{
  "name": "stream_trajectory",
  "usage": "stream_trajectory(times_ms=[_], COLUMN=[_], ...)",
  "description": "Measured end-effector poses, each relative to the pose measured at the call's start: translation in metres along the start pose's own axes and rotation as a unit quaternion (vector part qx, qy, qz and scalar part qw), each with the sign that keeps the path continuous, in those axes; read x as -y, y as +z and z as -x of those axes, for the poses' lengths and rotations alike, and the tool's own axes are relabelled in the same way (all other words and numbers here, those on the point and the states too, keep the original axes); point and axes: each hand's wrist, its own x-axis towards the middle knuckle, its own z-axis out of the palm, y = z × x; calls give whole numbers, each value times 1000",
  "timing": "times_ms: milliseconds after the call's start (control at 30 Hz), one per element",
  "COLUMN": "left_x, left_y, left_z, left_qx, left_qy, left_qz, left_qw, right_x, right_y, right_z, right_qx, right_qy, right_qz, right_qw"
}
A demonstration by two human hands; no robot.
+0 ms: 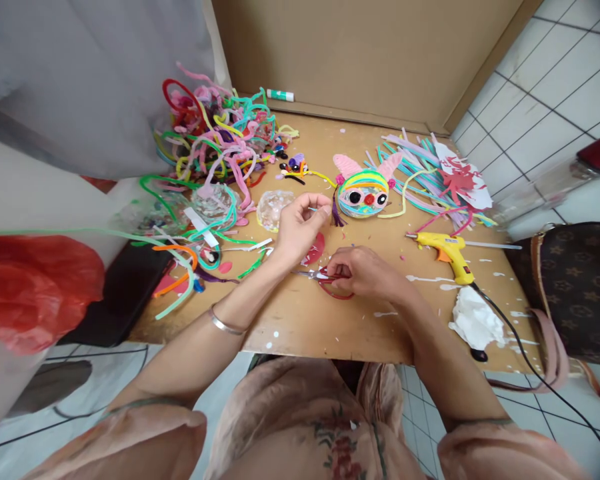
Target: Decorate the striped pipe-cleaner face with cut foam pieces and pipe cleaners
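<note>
My left hand point(300, 227) hovers over the brown board point(330, 320), fingers pinched on a small pale-blue piece near its fingertips. My right hand point(363, 270) rests on the board, closed around red-handled scissors point(323, 277) whose blades point left. A red cut-out shape point(314, 250) lies between the hands. Just beyond the left hand sits a striped pipe-cleaner animal face point(364, 193) with pink ears, black eyes and a red nose.
A tangle of coloured pipe cleaners point(215, 140) fills the back left, straight ones point(420, 177) the back right. A yellow glue gun point(447, 252) and crumpled white tissue point(475, 323) lie at right. A clear bead container point(273, 208), a red bag point(30, 287), a brown handbag point(575, 287).
</note>
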Motion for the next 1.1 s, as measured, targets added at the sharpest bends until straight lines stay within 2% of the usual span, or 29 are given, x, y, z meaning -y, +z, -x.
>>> stream_trajectory(times_ms=[100, 167, 233, 300, 467, 600, 800, 1100], left_x=[0, -1, -1, -2, -1, -3, -6, 4], left_y=[1, 1, 1, 2, 4, 5, 6, 5], left_z=[0, 0, 0, 0, -1, 0, 1, 0], left_qx=[4, 2, 3, 10, 18, 17, 32, 24], left_qy=[-7, -11, -9, -6, -4, 1, -4, -3], left_qz=[3, 0, -3, -4, 3, 1, 9, -21], left_qw=[1000, 1000, 1000, 1000, 1000, 1000, 999, 999], right_x=[-4, -8, -13, -16, -20, -22, -21, -16], right_y=[-5, -8, -10, -7, 10, 19, 23, 26], right_z=[0, -1, -3, -5, -12, -14, -16, -16], right_qx=[10, -54, -139, -178, -165, -153, -148, -120], right_qy=[-5, -4, 6, 11, 22, 34, 58, 39], right_qz=[-76, -88, -43, 12, 92, 110, 132, 168], right_qw=[997, 995, 989, 984, 982, 981, 978, 978])
